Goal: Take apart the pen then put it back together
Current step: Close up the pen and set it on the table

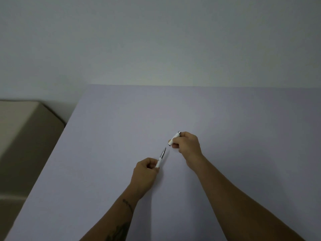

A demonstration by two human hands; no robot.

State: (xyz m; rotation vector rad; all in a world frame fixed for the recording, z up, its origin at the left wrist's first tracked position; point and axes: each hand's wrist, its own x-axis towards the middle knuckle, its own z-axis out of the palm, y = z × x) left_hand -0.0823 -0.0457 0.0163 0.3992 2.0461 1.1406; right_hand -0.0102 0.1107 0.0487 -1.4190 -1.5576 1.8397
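The pen is in two pieces above the pale table [225, 119]. My left hand [145, 173] pinches the white pen body [160, 159], whose silver tapered tip points up and to the right. My right hand [186, 145] grips the white pen cap [174, 138], which has a silver end at its upper right and its open mouth facing the tip. A small gap separates tip and cap. The lower part of the body is hidden inside my left fingers.
A beige cardboard box [22, 129] stands off the table's left edge. A plain wall [156, 40] rises behind the table's far edge. Both forearms reach in from the bottom of the view.
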